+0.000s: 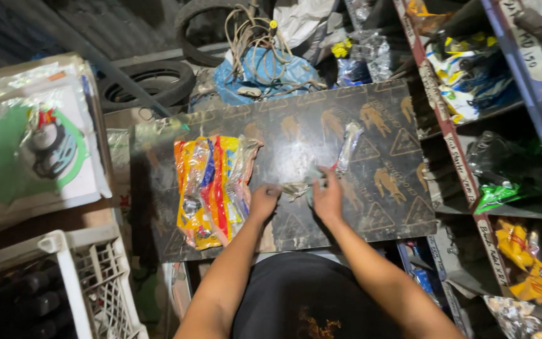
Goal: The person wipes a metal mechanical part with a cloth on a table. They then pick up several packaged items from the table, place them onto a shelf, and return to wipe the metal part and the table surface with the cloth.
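Observation:
A dark board (371, 201) with yellowish printed shapes lies flat in front of me. My left hand (263, 201) and my right hand (328, 196) rest on it side by side, both pinching a small clear plastic packet (297, 187) stretched between them. A pile of several orange, yellow and red plastic packets (211, 188) lies just left of my left hand. A longer clear packet (348, 145) with a red edge lies on the board just beyond my right hand.
A white plastic crate (95, 276) stands at lower left, a printed cardboard box (26, 144) above it. Tyres (148, 81) and a blue bag with cords (265, 66) sit behind the board. Metal shelves (465, 169) with bagged parts fill the right.

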